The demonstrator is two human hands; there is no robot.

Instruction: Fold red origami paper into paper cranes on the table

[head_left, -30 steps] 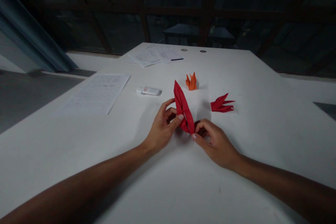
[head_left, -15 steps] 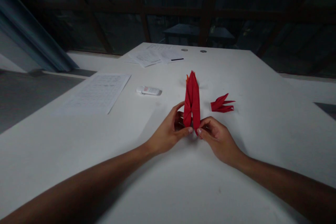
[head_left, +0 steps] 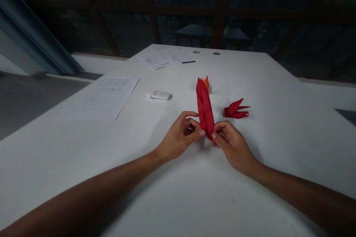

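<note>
A long folded piece of red origami paper stands up between my hands above the table, leaning slightly left at its pointed top. My left hand grips its lower left side, the thumb on the near face and the fingers curled beside and behind it. At the lower right, my right hand pinches the bottom corner between thumb and fingers. A smaller red folded paper piece with several pointed tips lies to the right. An orange folded paper piece sits behind the held one, partly hidden by it.
A white bottle lies on the white table left of the paper. Farther left is a printed sheet. More loose sheets with a dark strip lie at the back, near two round grommets.
The held red paper has turned and tilted left at its top, and its two lower halves have come together. More of the orange piece now shows behind it. Both hands stay nearly in place.
</note>
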